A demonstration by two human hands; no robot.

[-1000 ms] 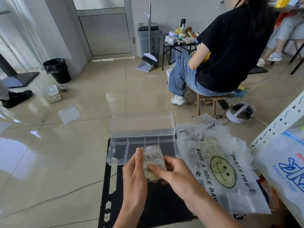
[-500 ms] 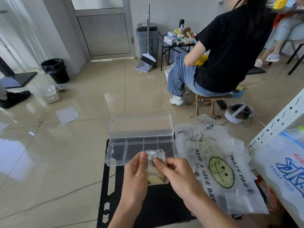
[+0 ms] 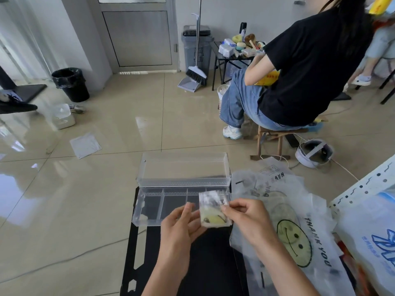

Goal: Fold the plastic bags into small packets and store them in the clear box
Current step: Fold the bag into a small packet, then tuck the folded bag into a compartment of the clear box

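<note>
Since the frame half a second earlier, the folded packet (image 3: pixel 214 210) had been carried a little to the right and away from the body, so that it was held above the right end of the clear box (image 3: pixel 149 222), partly in front of the rightmost compartment. The right edge of the packet was pinched between the thumb and forefinger of the right hand (image 3: pixel 250 218), whose other fingers were curled. The left hand (image 3: pixel 181 227) was kept almost flat, with its straight fingers laid under the left edge of the packet and the thumb lifted beside it. The box stood on the black table (image 3: pixel 213 263) with its lid (image 3: pixel 183 167) swung back and open. Its compartments appeared mostly unfilled; a small pale thing was seen in the leftmost one, but it could not be told whether this was a packet. The folding of this bag was judged to be finished, and only its lowering into a compartment remained. Much of the task was still to be done, it seemed, because a loose pile of unfolded plastic bags (image 3: pixel 267 189), with a smiley-face bag (image 3: pixel 292 238) on top, lay just beside the box on the right.
</note>
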